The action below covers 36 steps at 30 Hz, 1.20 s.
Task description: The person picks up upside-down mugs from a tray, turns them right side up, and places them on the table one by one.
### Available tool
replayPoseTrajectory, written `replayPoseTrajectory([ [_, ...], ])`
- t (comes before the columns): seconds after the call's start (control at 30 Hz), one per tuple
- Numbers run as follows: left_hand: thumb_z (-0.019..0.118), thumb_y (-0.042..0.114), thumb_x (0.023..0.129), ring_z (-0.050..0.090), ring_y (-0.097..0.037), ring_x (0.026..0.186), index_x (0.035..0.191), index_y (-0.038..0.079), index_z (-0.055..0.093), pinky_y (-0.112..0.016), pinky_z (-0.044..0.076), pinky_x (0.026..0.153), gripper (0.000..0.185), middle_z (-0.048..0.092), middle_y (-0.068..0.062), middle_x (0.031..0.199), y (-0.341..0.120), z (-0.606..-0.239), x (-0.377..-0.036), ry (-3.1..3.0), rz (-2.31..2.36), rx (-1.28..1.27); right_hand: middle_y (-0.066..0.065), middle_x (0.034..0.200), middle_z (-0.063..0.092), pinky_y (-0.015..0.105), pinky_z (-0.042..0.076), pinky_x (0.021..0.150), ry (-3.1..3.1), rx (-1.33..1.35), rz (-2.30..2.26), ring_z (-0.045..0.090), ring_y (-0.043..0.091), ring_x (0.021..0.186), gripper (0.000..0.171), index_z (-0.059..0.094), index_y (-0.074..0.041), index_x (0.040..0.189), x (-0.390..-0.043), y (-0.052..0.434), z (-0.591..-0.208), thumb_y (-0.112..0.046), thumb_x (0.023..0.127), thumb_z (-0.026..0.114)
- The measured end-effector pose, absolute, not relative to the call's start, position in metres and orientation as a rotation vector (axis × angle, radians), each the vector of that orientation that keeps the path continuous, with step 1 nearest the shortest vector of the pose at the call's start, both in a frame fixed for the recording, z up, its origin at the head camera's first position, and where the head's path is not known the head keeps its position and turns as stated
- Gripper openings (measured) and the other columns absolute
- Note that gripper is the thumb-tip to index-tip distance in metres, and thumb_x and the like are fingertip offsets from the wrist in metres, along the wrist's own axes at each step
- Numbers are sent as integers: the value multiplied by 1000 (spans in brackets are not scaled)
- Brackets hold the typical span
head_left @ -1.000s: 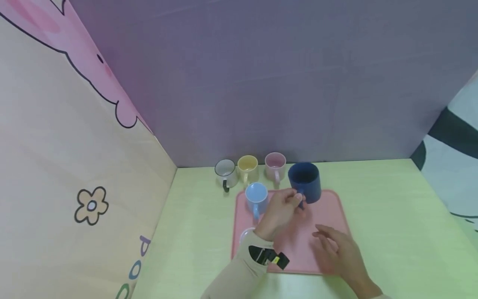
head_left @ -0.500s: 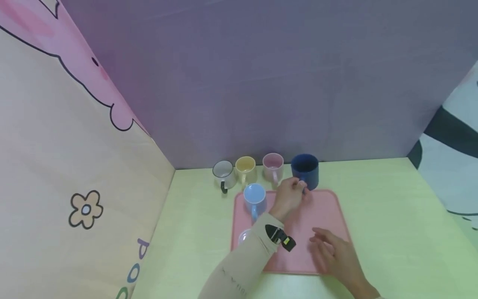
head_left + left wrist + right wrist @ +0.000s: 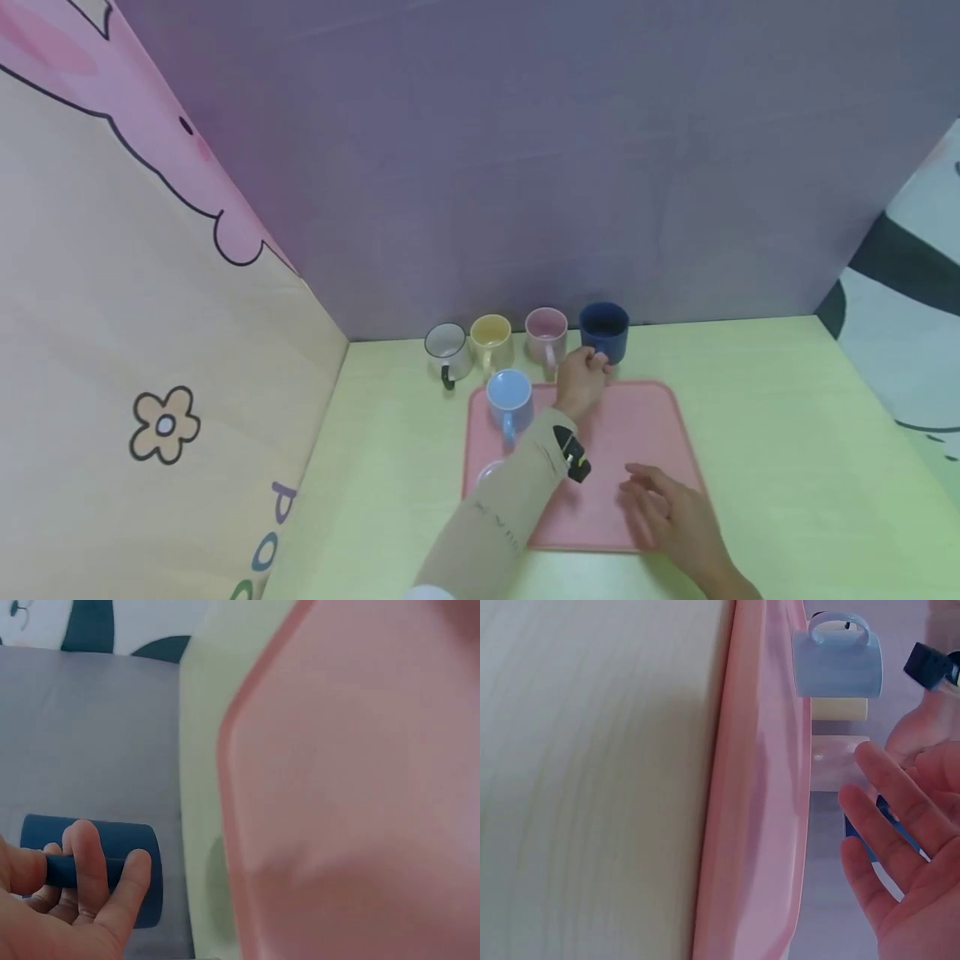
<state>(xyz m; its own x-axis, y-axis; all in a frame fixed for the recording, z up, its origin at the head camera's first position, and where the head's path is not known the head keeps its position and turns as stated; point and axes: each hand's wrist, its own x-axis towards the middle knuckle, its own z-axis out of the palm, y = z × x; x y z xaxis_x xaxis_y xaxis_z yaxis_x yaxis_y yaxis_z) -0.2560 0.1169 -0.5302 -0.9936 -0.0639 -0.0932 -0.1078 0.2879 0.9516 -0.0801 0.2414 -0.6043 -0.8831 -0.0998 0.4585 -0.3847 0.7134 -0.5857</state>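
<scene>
My left hand (image 3: pixel 582 382) grips the handle of a dark blue mug (image 3: pixel 604 327) at the back of the table, to the right of a pink mug (image 3: pixel 546 332). In the left wrist view its fingers curl round the handle (image 3: pixel 63 871), and the mug's side faces the camera. A light blue mug (image 3: pixel 510 400) stands on the pink tray (image 3: pixel 652 417) left of that hand. Another pale mug (image 3: pixel 489 472) on the tray is mostly hidden by my left forearm. My right hand (image 3: pixel 678 517) hovers over the tray's front right, fingers loosely extended and holding nothing.
A yellow mug (image 3: pixel 492 340) and a white mug with a black handle (image 3: pixel 448 350) stand left of the pink mug, in front of the grey back wall (image 3: pixel 487 167). A printed side wall (image 3: pixel 180 350) borders the light green table (image 3: pixel 390 467) on the left.
My left hand has carried the dark blue mug from over the tray's back edge to the back row, then slightly left toward the pink mug. The right hand has barely moved.
</scene>
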Motion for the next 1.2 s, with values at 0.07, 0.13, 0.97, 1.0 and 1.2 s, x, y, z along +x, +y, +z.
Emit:
replayPoseTrajectory([
  [0.07,59,16,103,70,-10,74,77,12,55,-22,56,61,27,72,0,84,118,-535,-259,2493,1843,-165,-8,95,79,22,59,81,-2536,375,977,77,16,87,37,72,-11,117,-80,241,-603,2,83,78],
  [0.13,59,17,103,68,-9,72,77,13,55,-22,55,60,27,72,0,84,120,-539,-262,2495,1833,-174,-9,95,79,34,62,77,-2558,366,962,77,17,87,36,72,-13,117,-79,241,-603,0,84,78],
  [0.97,61,14,100,74,-24,71,96,3,73,-34,60,69,17,76,-10,83,119,-556,-278,2588,1582,-259,-6,94,80,38,64,77,-2566,351,1034,77,11,89,33,72,-8,113,-76,240,-601,6,84,74],
  [1.0,61,14,100,74,-24,68,94,3,73,-34,60,70,17,76,-9,80,119,-555,-279,2597,1565,-266,-6,94,80,39,64,77,-2567,348,1028,77,12,89,33,72,-9,113,-76,240,-601,6,84,74],
  [1.2,62,18,101,73,-19,64,97,9,76,-35,59,80,17,76,-6,74,123,-554,-282,2589,1523,-327,-7,95,80,39,63,74,-2588,327,998,78,14,83,31,73,-12,112,-75,239,-601,2,85,75],
])
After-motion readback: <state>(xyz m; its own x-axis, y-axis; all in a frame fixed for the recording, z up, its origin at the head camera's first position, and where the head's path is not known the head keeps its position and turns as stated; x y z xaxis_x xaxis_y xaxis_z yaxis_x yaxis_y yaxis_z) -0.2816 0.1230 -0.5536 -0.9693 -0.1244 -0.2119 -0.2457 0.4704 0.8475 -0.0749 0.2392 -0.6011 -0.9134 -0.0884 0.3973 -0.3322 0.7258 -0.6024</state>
